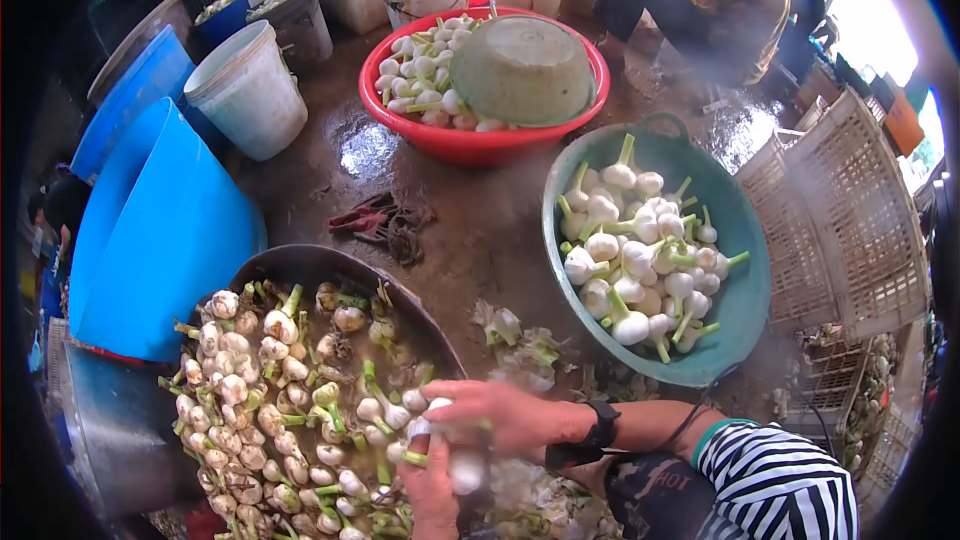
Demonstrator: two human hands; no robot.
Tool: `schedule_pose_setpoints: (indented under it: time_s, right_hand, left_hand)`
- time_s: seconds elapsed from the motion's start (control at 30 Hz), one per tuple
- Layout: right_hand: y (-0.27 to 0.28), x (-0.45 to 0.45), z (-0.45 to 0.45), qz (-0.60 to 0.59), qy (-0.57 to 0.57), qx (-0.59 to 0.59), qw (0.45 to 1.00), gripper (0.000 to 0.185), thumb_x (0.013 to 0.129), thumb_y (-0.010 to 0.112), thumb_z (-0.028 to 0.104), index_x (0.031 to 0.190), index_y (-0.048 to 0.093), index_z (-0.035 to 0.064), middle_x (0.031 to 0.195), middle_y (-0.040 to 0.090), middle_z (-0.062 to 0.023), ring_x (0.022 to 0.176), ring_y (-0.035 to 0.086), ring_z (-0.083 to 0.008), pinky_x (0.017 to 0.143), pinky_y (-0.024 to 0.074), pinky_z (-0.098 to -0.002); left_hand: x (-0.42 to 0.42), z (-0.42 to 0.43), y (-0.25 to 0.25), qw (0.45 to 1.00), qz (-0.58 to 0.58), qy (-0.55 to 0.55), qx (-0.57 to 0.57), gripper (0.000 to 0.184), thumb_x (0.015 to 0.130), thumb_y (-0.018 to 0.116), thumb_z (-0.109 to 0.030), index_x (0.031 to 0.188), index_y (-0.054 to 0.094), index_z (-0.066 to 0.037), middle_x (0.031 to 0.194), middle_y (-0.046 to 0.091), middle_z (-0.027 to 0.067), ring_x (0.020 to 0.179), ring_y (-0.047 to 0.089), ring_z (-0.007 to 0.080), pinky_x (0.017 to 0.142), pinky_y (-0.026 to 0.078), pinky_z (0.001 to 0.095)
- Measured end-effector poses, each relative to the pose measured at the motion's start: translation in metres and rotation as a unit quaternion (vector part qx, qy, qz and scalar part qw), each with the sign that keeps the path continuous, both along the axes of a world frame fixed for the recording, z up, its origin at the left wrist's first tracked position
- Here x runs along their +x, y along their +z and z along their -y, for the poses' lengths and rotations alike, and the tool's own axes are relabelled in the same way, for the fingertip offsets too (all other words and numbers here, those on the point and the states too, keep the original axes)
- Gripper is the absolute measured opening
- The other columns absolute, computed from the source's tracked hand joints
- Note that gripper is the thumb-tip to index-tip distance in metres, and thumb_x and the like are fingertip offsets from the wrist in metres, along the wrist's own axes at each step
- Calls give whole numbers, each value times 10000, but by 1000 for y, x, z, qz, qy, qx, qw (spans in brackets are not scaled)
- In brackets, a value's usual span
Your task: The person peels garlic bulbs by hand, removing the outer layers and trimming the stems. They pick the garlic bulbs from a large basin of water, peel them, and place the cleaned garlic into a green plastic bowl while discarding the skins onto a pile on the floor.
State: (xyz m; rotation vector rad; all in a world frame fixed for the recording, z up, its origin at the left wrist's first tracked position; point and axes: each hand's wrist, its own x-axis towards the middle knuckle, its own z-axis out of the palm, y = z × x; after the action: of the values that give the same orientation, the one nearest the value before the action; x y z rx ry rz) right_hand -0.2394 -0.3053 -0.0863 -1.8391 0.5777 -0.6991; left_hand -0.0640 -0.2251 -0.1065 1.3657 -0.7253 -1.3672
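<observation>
My right hand [505,415], with a dark band at its wrist, reaches left over the rim of a large dark tub [415,310] of garlic in murky water. Its fingers are bent close to my left hand [432,490], which is raised at the tub's right edge with its fingers curled. White bulbs and green stem pieces lie at the fingers; blur hides exactly what each hand grips. A white garlic bulb [466,473] shows just right of my left hand. Unpeeled, soiled garlic [235,390] fills the tub's left side.
A green basin [755,340] of clean white garlic stands at the right. Behind is a red basin [480,148] with garlic and an upturned bowl [522,70]. Blue tubs [150,240] and a white bucket [250,90] stand left, plastic crates [850,210] right. Another person [735,0] sits at the back right.
</observation>
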Motion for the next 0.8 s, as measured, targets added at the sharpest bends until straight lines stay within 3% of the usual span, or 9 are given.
schedule_pose_setpoints:
  time_s: [0.07,0.2,0.4,0.47,0.57,0.63,0.7,0.77,0.8]
  right_hand:
    - [1,0,-3,-45,-6,-136,990,696,619,576,-85,1292,465,53,1422,325,-213,1297,333,-391,1035,338,-443]
    - [-1,4,-4,-24,-24,-126,991,705,575,568,-91,1264,474,22,1405,343,-225,1275,355,-408,1025,351,-454]
    - [1,10,-10,-58,-41,-156,985,680,590,581,-75,1257,476,10,1391,362,-226,1261,371,-412,1007,372,-456]
    - [2,10,-10,-64,-47,-159,984,627,633,582,-63,1248,480,7,1365,408,-217,1248,402,-387,998,380,-457]
    - [19,6,-3,99,-133,275,947,494,748,574,-18,1234,490,9,1292,496,-191,1188,486,-330,970,418,-437]
    - [0,0,17,197,-150,273,930,394,833,574,88,1217,505,29,1203,561,-165,1139,537,-272,921,470,-405]
    - [6,-9,41,460,37,479,747,425,851,579,170,1245,475,52,1210,544,-157,1115,553,-299,847,515,-410]
    - [4,-16,40,457,-88,513,722,481,846,586,262,1258,437,62,1220,524,-151,1102,551,-335,787,529,-438]
    - [2,-16,39,458,-86,518,717,494,844,588,275,1260,428,60,1228,516,-150,1096,552,-344,778,529,-442]
  left_hand:
    - [-7,6,24,999,-5,30,41,166,889,566,-99,959,625,40,858,636,66,746,607,133,649,510,268]
    - [-9,9,28,993,-59,103,16,136,846,623,-65,845,647,69,755,632,53,644,560,93,594,463,229]
    - [-2,9,28,988,144,35,33,131,836,613,-45,868,622,81,759,607,56,629,536,110,594,468,247]
    - [-9,8,25,982,140,120,44,164,828,619,-60,905,603,83,780,608,72,629,543,124,591,474,265]
    - [-2,11,17,991,7,127,48,215,824,622,-86,942,575,87,805,603,92,664,557,147,601,482,283]
    - [8,5,13,992,-4,118,44,193,834,601,-94,911,578,82,799,592,90,711,570,163,630,488,282]
    - [15,-2,16,994,72,78,-8,120,842,535,-88,809,612,-1,745,596,37,658,570,89,545,446,220]
    - [16,-5,22,982,-68,170,41,116,832,551,-89,800,619,-1,726,604,30,616,561,74,512,425,202]
    - [22,-9,27,989,-10,130,70,122,825,560,-94,793,624,5,708,604,27,599,559,76,503,422,201]
